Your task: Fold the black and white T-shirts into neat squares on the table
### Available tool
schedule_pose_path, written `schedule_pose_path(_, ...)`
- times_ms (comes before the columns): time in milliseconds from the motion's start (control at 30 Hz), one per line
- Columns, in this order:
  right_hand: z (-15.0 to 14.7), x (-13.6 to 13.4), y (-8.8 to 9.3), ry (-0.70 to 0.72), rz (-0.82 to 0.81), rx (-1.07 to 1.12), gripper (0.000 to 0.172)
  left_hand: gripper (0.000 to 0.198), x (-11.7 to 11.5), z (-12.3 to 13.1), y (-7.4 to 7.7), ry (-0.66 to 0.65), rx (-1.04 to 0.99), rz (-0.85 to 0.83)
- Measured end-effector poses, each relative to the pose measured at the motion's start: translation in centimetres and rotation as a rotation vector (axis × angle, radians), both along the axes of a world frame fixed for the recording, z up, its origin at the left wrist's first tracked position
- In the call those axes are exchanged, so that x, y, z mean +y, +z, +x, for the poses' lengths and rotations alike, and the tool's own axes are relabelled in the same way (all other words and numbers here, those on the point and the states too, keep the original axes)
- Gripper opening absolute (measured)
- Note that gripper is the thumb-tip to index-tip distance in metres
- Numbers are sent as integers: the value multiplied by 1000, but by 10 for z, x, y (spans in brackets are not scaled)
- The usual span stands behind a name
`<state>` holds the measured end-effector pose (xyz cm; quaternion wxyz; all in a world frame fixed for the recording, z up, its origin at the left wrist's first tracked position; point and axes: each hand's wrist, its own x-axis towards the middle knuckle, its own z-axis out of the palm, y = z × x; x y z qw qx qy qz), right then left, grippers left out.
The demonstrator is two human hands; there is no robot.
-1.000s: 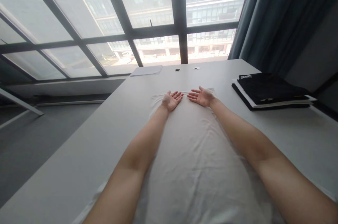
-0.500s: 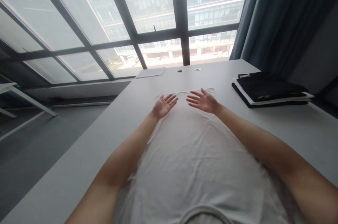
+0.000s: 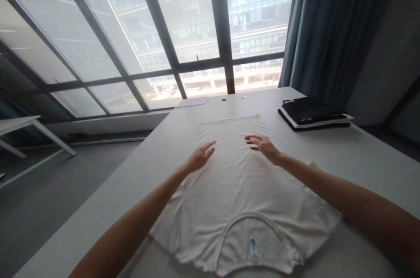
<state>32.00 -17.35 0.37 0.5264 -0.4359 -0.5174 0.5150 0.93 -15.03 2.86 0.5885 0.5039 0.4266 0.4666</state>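
Note:
A white T-shirt (image 3: 243, 177) lies spread on the table, its round neckline with a small label nearest me and its hem toward the window. The sleeves fan out to both sides, and light wrinkles run across the cloth. My left hand (image 3: 199, 156) is over the shirt's left edge, fingers extended and pointing inward. Over the right edge, my right hand (image 3: 263, 146) has its fingers spread and holds nothing. Whether either hand touches the fabric I cannot tell.
A stack of folded dark and white clothes (image 3: 311, 114) sits at the right of the white table (image 3: 147, 182). Papers (image 3: 193, 102) lie at the far edge near two cable holes. Behind are windows and a blue curtain (image 3: 315, 29); another table (image 3: 19, 125) stands at left.
Both hands have come nearer to me and turned from palms showing to palms more inward and down. The shirt's neckline and sleeves now show lying on the table, and the camera view has shifted.

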Motion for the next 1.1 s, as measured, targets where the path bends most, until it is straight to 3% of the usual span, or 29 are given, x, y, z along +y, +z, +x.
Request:
schedule_pose_path(100, -23, -68, -18, 158, 404, -548, 39, 31, -69, 21, -16, -304, 330, 308)
schedule_pose_path(200, -28, -114, -25, 310, 487, -918, 53, 55, -111, 23, -27, -540, 756, 604)
schedule_pose_path(267, -25, -126, -22, 327, 483, -1033, 56, 59, -120, 20, -28, -585, 918, 694)
schedule_pose_path(467, -7, -126, -16, 163, 487, -1106, 56, 62, -126, 5, -22, -575, 1029, 734)
schedule_pose_path(600, 0, -135, -26, 153, 477, -1141, 52, 61, -145, -2, -23, -561, 1109, 775)
schedule_pose_path(700, -4, -151, -21, 104, 568, -1102, 51, 59, -164, -2, -21, -551, 1111, 836)
schedule_pose_path(800, -10, -173, -12, 269, 657, -1072, 56, 63, -183, 1, -19, -608, 1141, 883)
schedule_pose_path(933, -15, -190, -9, 498, 615, -1063, 63, 67, -193, 2, -18, -676, 1167, 861)
schedule_pose_path(1100, -13, -182, -13, 460, 625, -1058, 59, 65, -184, 4, -15, -645, 1127, 837)
